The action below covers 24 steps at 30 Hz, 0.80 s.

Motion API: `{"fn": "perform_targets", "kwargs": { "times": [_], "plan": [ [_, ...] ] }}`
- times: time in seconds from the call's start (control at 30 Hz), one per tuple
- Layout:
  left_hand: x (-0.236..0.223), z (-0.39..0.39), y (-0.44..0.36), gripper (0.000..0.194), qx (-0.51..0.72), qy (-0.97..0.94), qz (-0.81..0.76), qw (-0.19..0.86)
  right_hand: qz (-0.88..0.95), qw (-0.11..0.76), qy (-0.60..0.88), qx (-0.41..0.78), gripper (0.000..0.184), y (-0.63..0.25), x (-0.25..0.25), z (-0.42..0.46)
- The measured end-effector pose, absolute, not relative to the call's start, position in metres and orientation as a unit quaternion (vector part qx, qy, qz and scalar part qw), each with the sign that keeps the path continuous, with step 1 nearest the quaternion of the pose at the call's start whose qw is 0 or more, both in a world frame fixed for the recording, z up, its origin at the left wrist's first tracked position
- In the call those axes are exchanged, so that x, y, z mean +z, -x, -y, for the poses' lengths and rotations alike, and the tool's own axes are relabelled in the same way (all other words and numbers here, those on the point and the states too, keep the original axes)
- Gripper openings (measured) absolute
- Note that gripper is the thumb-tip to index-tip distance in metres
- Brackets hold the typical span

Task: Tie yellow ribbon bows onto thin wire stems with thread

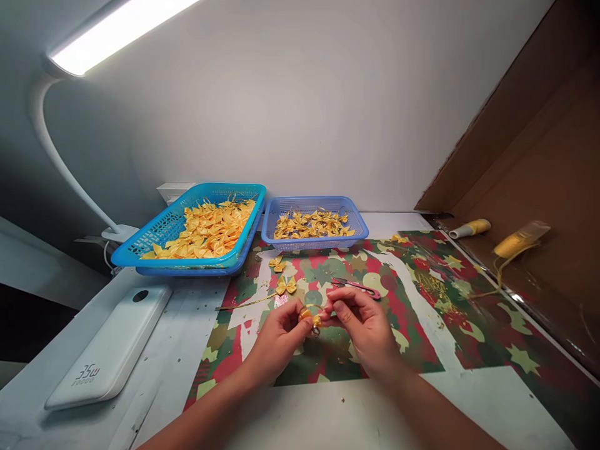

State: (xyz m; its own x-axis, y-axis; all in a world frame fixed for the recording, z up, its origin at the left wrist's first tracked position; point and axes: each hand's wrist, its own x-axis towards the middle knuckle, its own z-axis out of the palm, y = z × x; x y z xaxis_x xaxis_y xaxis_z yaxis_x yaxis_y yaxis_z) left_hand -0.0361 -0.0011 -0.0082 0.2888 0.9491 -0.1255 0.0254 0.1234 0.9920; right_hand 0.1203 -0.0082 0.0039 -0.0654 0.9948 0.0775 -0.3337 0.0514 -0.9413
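Note:
My left hand and my right hand meet over the patterned paper, both pinched on a small yellow ribbon bow with a thin gold thread. The fingers of both hands are closed round it. Two loose yellow bows lie just beyond my hands, and small pink-handled scissors lie beyond my right hand.
A turquoise basket heaped with yellow bows and a blue basket with bows stand at the back. A white power bank lies left. Yellow thread spools rest on brown cardboard at right. A lamp hangs overhead.

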Motion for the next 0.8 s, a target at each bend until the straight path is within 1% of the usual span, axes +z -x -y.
{"fn": "perform_targets", "kwargs": {
  "times": [0.07, 0.13, 0.2, 0.43, 0.53, 0.67, 0.8],
  "plan": [
    [-0.008, 0.002, 0.035, 0.034, 0.394, -0.515, -0.444, 0.618, 0.436, 0.575, 0.367, 0.587, 0.015, -0.120, 0.002, 0.008],
    [-0.008, 0.002, 0.035, 0.031, 0.391, -0.503, -0.438, 0.635, 0.432, 0.582, 0.358, 0.589, 0.017, -0.119, 0.002, 0.007],
    [-0.007, 0.003, 0.035, 0.032, 0.377, -0.506, -0.426, 0.649, 0.435, 0.584, 0.351, 0.589, 0.019, -0.118, 0.002, 0.008],
    [-0.003, 0.004, 0.036, 0.029, 0.325, -0.543, -0.388, 0.670, 0.465, 0.557, 0.360, 0.587, 0.023, -0.118, -0.001, 0.011],
    [-0.003, 0.004, 0.037, 0.030, 0.275, -0.569, -0.417, 0.653, 0.472, 0.543, 0.376, 0.584, 0.023, -0.118, -0.005, 0.010],
    [-0.006, 0.004, 0.040, 0.027, 0.206, -0.619, -0.466, 0.598, 0.468, 0.524, 0.397, 0.591, 0.022, -0.115, -0.011, 0.009],
    [-0.008, 0.002, 0.043, 0.023, 0.183, -0.626, -0.497, 0.572, 0.472, 0.523, 0.404, 0.583, 0.021, -0.113, -0.013, 0.009]
  ]
}}
